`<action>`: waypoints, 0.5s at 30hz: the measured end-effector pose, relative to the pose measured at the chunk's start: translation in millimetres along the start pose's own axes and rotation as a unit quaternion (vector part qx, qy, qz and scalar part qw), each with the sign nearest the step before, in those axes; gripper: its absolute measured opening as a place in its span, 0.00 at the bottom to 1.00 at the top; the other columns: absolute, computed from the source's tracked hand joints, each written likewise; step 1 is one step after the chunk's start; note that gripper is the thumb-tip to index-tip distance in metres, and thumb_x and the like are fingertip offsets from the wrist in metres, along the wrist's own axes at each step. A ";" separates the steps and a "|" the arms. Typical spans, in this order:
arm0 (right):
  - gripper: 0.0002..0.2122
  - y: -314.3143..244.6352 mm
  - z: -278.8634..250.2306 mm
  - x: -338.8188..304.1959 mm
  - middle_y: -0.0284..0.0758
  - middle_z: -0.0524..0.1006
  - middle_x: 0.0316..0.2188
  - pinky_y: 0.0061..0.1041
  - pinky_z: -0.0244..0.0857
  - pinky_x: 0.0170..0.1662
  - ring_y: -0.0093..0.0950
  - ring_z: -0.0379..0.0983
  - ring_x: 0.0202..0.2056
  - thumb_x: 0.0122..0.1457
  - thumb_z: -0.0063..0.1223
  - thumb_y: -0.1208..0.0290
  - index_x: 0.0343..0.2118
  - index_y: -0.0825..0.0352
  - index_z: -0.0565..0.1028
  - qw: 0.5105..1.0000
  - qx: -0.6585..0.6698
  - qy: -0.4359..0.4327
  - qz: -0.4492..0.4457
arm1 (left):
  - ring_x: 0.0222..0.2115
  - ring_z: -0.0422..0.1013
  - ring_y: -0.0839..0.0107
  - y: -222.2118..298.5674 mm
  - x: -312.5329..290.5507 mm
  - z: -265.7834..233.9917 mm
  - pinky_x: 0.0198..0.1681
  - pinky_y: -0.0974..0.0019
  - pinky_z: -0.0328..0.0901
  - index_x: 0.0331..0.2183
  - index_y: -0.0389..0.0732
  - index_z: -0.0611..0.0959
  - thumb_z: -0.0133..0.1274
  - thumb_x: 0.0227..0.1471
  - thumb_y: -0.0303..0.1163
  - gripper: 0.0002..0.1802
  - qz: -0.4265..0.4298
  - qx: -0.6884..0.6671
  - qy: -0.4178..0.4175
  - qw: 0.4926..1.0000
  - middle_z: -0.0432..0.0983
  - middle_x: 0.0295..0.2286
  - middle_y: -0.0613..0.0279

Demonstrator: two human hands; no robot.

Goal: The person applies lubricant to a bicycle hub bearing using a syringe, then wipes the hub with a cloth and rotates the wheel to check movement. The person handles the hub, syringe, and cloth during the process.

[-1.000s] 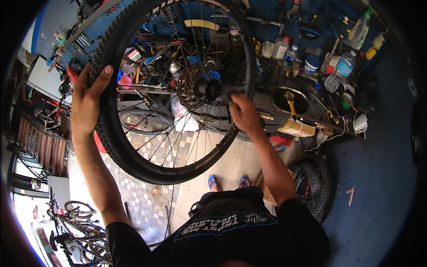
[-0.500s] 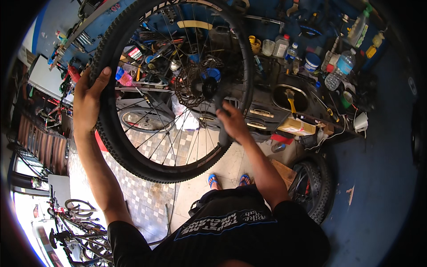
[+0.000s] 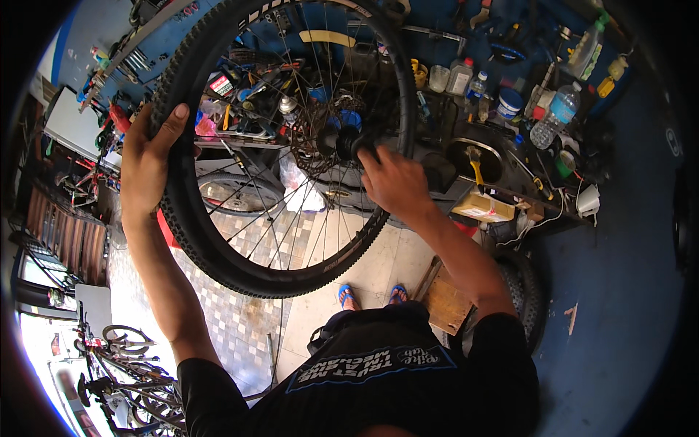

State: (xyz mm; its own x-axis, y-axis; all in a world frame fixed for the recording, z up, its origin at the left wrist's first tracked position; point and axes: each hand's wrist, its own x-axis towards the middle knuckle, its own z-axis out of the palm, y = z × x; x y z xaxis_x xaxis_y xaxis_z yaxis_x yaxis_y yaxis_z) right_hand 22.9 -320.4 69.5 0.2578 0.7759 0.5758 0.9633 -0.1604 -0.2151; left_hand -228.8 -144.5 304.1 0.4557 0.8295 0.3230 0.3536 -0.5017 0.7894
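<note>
So the bike wheel (image 3: 280, 146) is held up in the air in front of the workbench (image 3: 480, 175), nothing under it but tiled floor. Left hand (image 3: 149, 164) is wrapped over the knobby tyre (image 3: 218, 247) on the wheel's left side, thumb on the near face and fingers curled round the tread, so it's clamped on the tyre. Right hand (image 3: 393, 182) is in at the middle, fingertips touching the hub (image 3: 349, 142) by the cassette; I can't tell if it's actually pinching the axle end or just resting on it, the fingers hide that bit. If you're checking a hub like this, I'd say keep the rim hand firm and steady so the wheel doesn't swing, and let the hub fingers do the light work, feeling for grit or play without squeezing. The wheel sits between both hands, tilted a little, with its bottom edge nearest the person's chest and blue sandals (image 3: 371, 295) below.
</note>
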 end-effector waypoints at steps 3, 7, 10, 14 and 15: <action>0.15 -6.1 2.0 9.3 0.40 0.80 0.29 0.39 0.74 0.31 0.43 0.80 0.28 0.56 0.56 0.70 0.47 0.62 0.79 0.995 0.060 -0.051 0.063 | 0.25 0.77 0.73 1.9 -4.0 -3.9 0.29 0.73 0.67 0.62 0.17 0.63 0.65 0.56 0.50 0.51 -0.008 0.001 -0.037 0.999 0.81 0.32 0.53; 0.15 7.4 28.7 14.1 0.39 0.83 0.36 0.36 0.72 0.37 0.35 0.80 0.31 0.58 0.55 0.69 0.47 0.67 0.80 0.901 0.379 -0.055 0.205 | 0.25 0.76 0.74 -8.7 -4.0 -1.2 0.28 0.73 0.67 0.61 0.18 0.64 0.65 0.58 0.47 0.48 0.012 0.004 -0.004 1.000 0.80 0.30 0.55; 0.15 9.0 29.8 4.3 0.34 0.82 0.33 0.29 0.73 0.37 0.29 0.79 0.32 0.60 0.58 0.65 0.47 0.66 0.80 0.527 0.747 -0.073 0.399 | 0.24 0.75 0.76 -18.0 1.8 -6.0 0.26 0.73 0.65 0.60 0.20 0.68 0.64 0.58 0.47 0.44 0.014 -0.009 -0.018 1.000 0.79 0.29 0.58; 0.10 19.4 10.5 -21.4 0.36 0.82 0.32 0.31 0.77 0.37 0.31 0.80 0.31 0.61 0.57 0.66 0.42 0.65 0.80 0.302 0.847 0.041 0.436 | 0.23 0.73 0.79 -15.8 3.1 -4.1 0.26 0.74 0.63 0.54 0.29 0.77 0.64 0.59 0.46 0.33 0.022 -0.038 -0.030 0.999 0.78 0.27 0.63; 0.10 30.2 8.3 -27.0 0.36 0.82 0.33 0.32 0.77 0.37 0.31 0.80 0.31 0.61 0.57 0.66 0.42 0.65 0.79 0.316 0.852 0.039 0.416 | 0.23 0.72 0.79 -18.6 4.0 -3.7 0.26 0.75 0.63 0.53 0.31 0.78 0.63 0.59 0.45 0.30 0.018 -0.040 -0.021 0.999 0.78 0.28 0.65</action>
State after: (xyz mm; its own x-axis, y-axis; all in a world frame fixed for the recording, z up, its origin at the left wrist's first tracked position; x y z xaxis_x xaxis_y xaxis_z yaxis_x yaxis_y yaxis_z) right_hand 44.4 -341.1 40.9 0.4350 0.8691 -0.2354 -0.8607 0.3246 -0.3921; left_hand -236.6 -130.9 292.7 0.5018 0.7996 0.3299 0.2714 -0.5077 0.8176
